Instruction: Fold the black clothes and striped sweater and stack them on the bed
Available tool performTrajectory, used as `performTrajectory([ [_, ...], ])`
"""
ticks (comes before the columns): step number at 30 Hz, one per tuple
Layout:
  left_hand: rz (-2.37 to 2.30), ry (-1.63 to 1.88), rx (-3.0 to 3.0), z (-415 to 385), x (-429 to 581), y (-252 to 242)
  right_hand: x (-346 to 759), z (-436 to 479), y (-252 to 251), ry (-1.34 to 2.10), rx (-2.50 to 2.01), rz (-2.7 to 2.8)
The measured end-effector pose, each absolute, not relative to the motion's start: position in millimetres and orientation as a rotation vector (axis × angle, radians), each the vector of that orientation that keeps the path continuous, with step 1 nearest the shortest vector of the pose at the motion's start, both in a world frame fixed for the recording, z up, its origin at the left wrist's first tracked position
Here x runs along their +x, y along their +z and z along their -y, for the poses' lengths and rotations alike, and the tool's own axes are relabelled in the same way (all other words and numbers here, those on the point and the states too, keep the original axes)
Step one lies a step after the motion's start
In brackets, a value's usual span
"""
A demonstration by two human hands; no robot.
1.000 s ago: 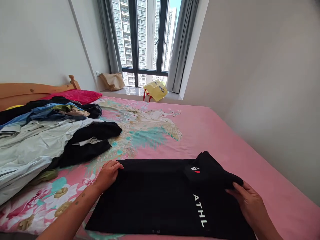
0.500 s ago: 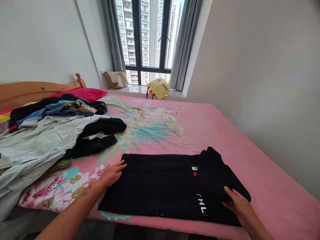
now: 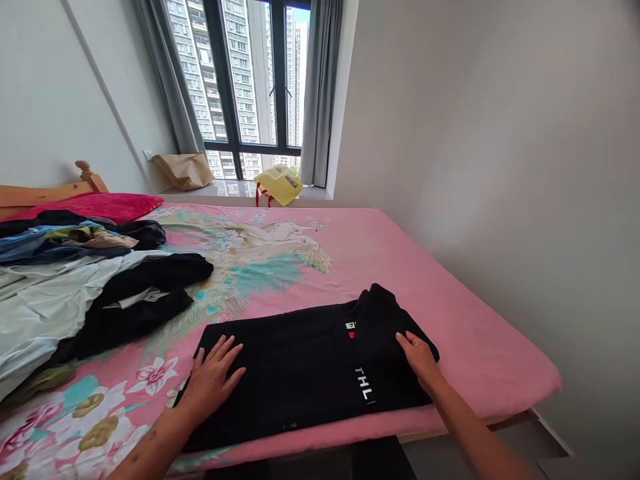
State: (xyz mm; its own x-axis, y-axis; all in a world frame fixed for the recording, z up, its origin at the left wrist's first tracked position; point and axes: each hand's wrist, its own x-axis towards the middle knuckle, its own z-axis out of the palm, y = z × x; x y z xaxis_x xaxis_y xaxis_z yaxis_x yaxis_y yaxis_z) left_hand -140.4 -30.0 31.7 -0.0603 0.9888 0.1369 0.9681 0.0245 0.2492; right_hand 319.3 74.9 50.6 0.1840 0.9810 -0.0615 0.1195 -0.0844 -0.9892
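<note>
A black shirt lies folded lengthwise along the near edge of the bed, with white letters and a small white-and-red patch towards its right end. Fabric bunches up a little at its upper right corner. My left hand rests flat on the shirt's left end, its fingers spread. At the other end, my right hand has its thumb and fingers drawn together on the cloth, just right of the lettering. The undersides of the right fingers are hidden.
A heap of loose clothes, with a pale garment and a black one, covers the bed's left side. Behind it are a red pillow and wooden headboard. A paper bag and yellow bag sit by the window.
My view has turned to the right. My left hand has moved from the shirt's left edge further onto the cloth and lies flatter. The right hand stays near the right end.
</note>
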Motion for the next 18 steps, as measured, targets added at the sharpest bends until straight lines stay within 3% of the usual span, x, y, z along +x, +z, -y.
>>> performTrajectory([
  [4, -1.748, 0.836, 1.726, 30.3, -67.6, 60.1, 301.9, -54.7, 68.8, 0.706, -1.191, 1.626],
  [10, -1.483, 0.949, 1.635, 35.1, 57.5, 72.5, 276.0, -1.6, 57.0, 0.181, -0.905, 2.345],
  [14, -1.442, 0.988, 1.811, 27.9, 103.5, 61.8, 276.2, 16.6, 50.2, 0.162, -0.899, 2.442],
  [18, -1.407, 1.076, 1.618, 19.5, 113.9, 63.1, 295.2, 22.4, 47.6, 0.297, -0.847, 2.477],
])
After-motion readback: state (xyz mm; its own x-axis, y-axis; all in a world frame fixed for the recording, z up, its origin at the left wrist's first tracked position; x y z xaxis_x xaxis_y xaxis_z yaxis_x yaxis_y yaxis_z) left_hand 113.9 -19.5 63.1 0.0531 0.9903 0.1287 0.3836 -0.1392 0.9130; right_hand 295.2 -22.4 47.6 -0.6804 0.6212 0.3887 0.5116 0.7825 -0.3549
